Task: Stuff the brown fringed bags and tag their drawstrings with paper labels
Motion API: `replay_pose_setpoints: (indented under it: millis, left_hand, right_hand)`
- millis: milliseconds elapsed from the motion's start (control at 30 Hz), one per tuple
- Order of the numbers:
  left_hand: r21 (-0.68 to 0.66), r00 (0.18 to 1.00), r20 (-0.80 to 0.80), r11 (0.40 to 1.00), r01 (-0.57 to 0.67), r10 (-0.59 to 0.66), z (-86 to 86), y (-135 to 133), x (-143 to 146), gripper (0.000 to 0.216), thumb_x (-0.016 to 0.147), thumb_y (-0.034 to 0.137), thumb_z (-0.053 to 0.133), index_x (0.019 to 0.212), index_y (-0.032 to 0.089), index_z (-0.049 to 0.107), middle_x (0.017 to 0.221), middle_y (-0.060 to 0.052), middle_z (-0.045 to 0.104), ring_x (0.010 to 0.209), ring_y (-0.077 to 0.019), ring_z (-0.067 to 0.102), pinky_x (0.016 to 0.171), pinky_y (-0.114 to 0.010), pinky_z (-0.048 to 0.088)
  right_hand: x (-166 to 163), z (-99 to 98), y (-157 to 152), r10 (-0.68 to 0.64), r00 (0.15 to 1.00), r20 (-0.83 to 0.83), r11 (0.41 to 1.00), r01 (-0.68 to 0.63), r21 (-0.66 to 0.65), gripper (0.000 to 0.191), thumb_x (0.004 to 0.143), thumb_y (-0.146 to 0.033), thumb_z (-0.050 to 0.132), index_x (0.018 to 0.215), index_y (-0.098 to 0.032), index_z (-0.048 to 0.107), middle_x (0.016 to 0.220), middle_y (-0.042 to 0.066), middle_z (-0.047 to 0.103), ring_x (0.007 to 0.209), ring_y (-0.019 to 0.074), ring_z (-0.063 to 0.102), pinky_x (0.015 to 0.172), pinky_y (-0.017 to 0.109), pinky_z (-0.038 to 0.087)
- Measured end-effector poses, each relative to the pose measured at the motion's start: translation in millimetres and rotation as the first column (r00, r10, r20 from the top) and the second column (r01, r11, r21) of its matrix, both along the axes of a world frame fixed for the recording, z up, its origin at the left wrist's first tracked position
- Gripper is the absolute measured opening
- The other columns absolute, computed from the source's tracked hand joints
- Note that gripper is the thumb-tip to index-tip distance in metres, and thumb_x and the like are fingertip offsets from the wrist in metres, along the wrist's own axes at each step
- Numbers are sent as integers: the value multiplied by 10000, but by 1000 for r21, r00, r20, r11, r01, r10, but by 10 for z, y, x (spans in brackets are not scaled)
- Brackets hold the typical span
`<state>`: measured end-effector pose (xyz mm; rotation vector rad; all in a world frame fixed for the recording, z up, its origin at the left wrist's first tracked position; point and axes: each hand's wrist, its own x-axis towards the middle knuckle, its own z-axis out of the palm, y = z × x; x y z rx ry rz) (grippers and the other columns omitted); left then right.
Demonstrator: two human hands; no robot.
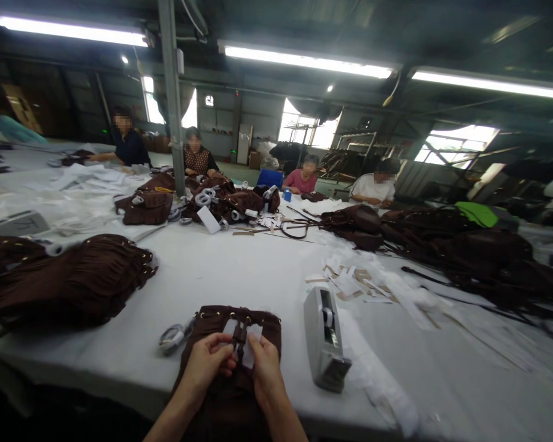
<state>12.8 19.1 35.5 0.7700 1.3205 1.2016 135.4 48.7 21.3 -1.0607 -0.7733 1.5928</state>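
Note:
A dark brown bag (pixel 270 325) with gold eyelets along its top edge lies in front of me at the table's near side. My left hand (pixel 212 359) is closed in a pinch at the brown strap (pixel 239 333) in the middle of the bag; its fingertips are partly hidden. A white slip of paper (pixel 249 356) is pinched between the thumb and fingers of my right hand (pixel 265 363), just beside that strap. More white paper (pixel 230 326) shows on the strap's left side. Both hands rest over the bag's upper front.
Right of the bag stands a grey tape dispenser (pixel 325 344); a coiled grey-white strap (pixel 171 339) lies left. Brown bags (pixel 74 276) pile up at left, more bags (pixel 470 245) at right. Paper scraps (pixel 357 283) lie beyond the dispenser. Several people sit across the table.

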Motion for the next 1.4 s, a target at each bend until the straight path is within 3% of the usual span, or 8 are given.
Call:
replay_pose_setpoints:
  millis: [167,267,367,600,733,1000,1200,1400]
  left_hand:
    - [35,994,-102,998,53,-49,-10,29,-81,394,592,398,749,860,126,655,507,8,618,401,-135,542,384,-214,378]
    - [109,975,-216,994,-21,44,27,42,-182,417,650,481,699,884,135,682,679,-41,687,603,-188,626,492,-240,441]
    - [84,980,-143,988,-131,142,60,60,-259,524,649,539,691,964,122,651,889,-104,701,798,-232,646,634,-284,501]
    - [-74,973,137,978,196,-184,75,54,-141,497,658,597,682,793,120,636,650,-21,609,483,-90,515,442,-193,361]
    - [-70,972,116,974,215,-206,76,96,-34,490,574,569,752,689,106,639,459,55,464,357,-38,297,365,-184,164]
    - [-60,980,121,985,164,-156,130,54,46,548,555,587,745,775,89,683,654,-51,637,600,-146,566,562,-249,455]
    - [-107,982,138,984,145,-130,113,4,72,573,547,589,755,849,107,683,693,-53,650,608,-139,578,567,-259,502]
    - [-116,982,155,985,128,-110,97,-37,102,604,543,631,736,839,108,678,698,-54,652,589,-129,580,573,-259,511]
  right_hand:
    - [11,49,-13,50,999,-7,999,-50,-1,407,577,-343,811,879,-99,691,741,70,714,613,172,627,591,277,499]
    - [23,62,-19,64,997,-39,998,-64,4,400,576,-315,816,894,-100,702,813,91,731,705,203,658,684,312,520]
    - [37,47,-22,94,993,-76,996,-94,-3,397,594,-319,808,909,-99,707,848,107,735,732,218,666,711,333,524]
    - [68,46,-45,110,993,-35,994,-110,5,394,606,-348,805,901,-104,713,835,101,736,725,211,664,693,311,517]
    - [96,108,-93,95,993,76,993,-100,61,414,641,-394,772,935,-109,710,860,92,734,767,223,660,693,302,514]
    - [172,234,-244,-31,889,456,983,-55,173,325,713,-357,657,954,-147,716,880,68,739,802,263,657,709,332,512]
    - [147,178,-332,-219,750,624,955,36,293,271,696,-293,654,929,-176,730,861,73,728,796,251,649,745,325,494]
    - [193,101,-399,-271,716,643,933,31,359,294,759,-363,622,966,-176,715,870,75,705,827,239,643,752,307,489]
